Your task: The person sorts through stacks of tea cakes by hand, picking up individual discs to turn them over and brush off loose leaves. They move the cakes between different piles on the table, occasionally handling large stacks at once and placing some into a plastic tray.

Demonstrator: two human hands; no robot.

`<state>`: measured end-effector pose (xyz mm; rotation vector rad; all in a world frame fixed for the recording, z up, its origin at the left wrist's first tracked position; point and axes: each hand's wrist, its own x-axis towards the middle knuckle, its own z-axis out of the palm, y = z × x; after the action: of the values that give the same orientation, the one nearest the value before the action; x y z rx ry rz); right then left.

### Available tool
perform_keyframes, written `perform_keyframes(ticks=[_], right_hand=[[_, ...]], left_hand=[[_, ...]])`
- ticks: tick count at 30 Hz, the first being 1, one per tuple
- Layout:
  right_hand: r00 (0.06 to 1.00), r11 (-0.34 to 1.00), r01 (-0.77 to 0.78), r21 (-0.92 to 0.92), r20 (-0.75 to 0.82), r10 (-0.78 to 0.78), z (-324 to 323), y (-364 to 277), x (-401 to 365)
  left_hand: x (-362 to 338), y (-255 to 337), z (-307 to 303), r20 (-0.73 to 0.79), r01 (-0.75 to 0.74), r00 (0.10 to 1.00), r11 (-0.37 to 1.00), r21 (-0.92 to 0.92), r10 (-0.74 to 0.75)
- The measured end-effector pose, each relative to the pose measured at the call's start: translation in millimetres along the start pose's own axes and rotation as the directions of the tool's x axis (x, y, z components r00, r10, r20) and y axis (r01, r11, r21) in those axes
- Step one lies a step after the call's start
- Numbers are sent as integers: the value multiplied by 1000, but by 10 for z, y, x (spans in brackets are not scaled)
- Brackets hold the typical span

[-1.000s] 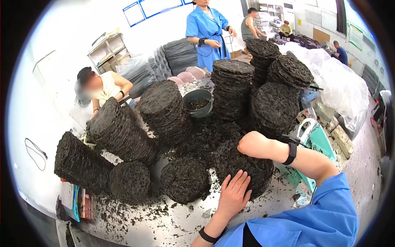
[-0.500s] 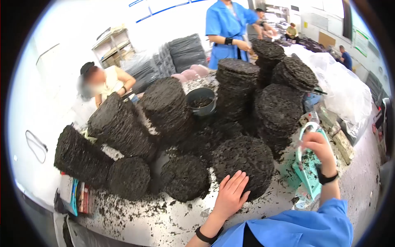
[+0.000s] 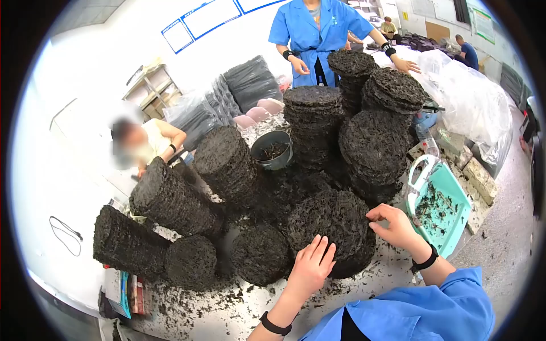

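Observation:
A thick round stack of dark, flaky sheets (image 3: 327, 221) stands at the table's near edge. My left hand (image 3: 311, 267) lies on its front edge with the fingers spread. At the stack's right edge is my right hand (image 3: 392, 226), its thumb and forefinger curled and a little apart, with nothing visible between them. To the right of that hand sits a turquoise dustpan (image 3: 454, 196) with dark scraps in it. Smaller dark round stacks (image 3: 260, 253) stand left of my left hand.
More tall dark stacks (image 3: 313, 122) surround a grey bucket (image 3: 273, 150). A person in blue (image 3: 318, 34) stands behind them, and another person (image 3: 162, 139) is at the left. Bricks (image 3: 479, 179) and white plastic sheeting (image 3: 469, 96) are at the right.
My right hand has moved left, from above the dustpan to the stack's right edge. My left hand stays on the stack. The person in blue has stretched an arm toward the plastic sheeting.

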<state>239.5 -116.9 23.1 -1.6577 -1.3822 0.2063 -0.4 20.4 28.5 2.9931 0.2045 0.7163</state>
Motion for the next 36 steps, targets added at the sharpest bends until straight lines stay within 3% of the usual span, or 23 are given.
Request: perform_keyframes(ticks=[1, 4, 5, 6, 7, 8, 9, 10, 11, 13, 14, 15, 17, 20, 23, 25, 26, 27, 29, 31, 32, 33, 36], right_hand=[[998, 997, -41, 62, -44, 43, 42, -4, -7], [987, 990, -70, 122, -135, 87, 90, -12, -84], [982, 992, -55, 110, -173, 74, 82, -11, -91], [984, 990, -73, 125, -153, 92, 61, -26, -120], [984, 990, -66, 125, -155, 85, 48, -30, -156], [984, 993, -63, 101, -158, 79, 43, -28, -187], [985, 995, -58, 79, -158, 70, 43, -18, -213], [985, 996, -72, 60, -153, 80, 33, 1, -248], [987, 996, -55, 63, -150, 64, 22, 14, -280], [973, 991, -94, 100, -200, 113, 7, 33, -321], [971, 987, -131, 97, -190, 148, -7, 63, -333], [965, 977, -168, 131, -178, 190, -12, 94, -340], [962, 952, -177, 251, -159, 221, 55, 178, -317], [974, 963, -155, 219, -132, 187, 122, 63, -188], [973, 971, -141, 191, -152, 171, 253, 105, -168], [972, 968, -170, 187, -129, 196, 326, 204, -167], [968, 959, -190, 208, -126, 219, 357, 230, -166], [963, 950, -208, 231, -121, 240, 386, 241, -164], [960, 945, -229, 231, -110, 259, 414, 254, -156], [942, 924, -300, 238, -77, 326, 442, 223, -134], [937, 916, -325, 236, -50, 346, 444, 215, -131], [931, 907, -350, 234, -20, 364, 449, 205, -133], [962, 930, -254, 265, -27, 270, 422, 155, -89]], left_hand=[[14, -44, -20, 9, -8, 1000, 1000, 10, 8], [252, -283, -256, -183, -30, 983, 999, -42, 22], [385, -395, -424, -253, 41, 967, 999, 9, -38], [502, -545, -510, -366, 153, 911, 979, -134, -192], [589, -728, -562, -325, 386, 829, 886, -256, -455], [715, -951, -603, -299, 468, 743, 785, -406, -598], [755, -1284, -568, -207, 533, 742, 748, -395, -638], [682, -1796, -190, -200, 392, 675, 575, -718, -710], [537, -2301, 82, -10, 330, 545, 226, -917, -838], [545, -2101, 46, 60, 212, 497, 54, -976, -866], [503, -2043, 50, 126, 328, 434, 26, -944, -892], [464, -1955, 66, 158, 285, 413, -37, -958, -897], [288, -1883, 137, 166, 192, 411, -93, -977, -897], [-237, -1849, 93, 90, 86, 444, -57, -995, -891], [-831, -1549, -49, -17, 100, 353, 55, -993, -936], [-1237, -1479, -44, 11, 236, 234, 46, -971, -972], [-1372, -1419, -41, -121, 563, 217, 226, -795, -969], [-1426, -1290, -128, -244, 809, 249, 340, -480, -937], [-1197, -901, -290, -542, 853, 398, 517, -79, -740], [-901, -579, -328, -444, 704, 583, 696, -140, -680], [-782, -458, -232, -300, 598, 734, 789, -137, -609], [-551, -286, -275, -115, 493, 866, 870, 31, -487], [-207, -129, -16, 22, 273, 962, 948, -160, -273]])
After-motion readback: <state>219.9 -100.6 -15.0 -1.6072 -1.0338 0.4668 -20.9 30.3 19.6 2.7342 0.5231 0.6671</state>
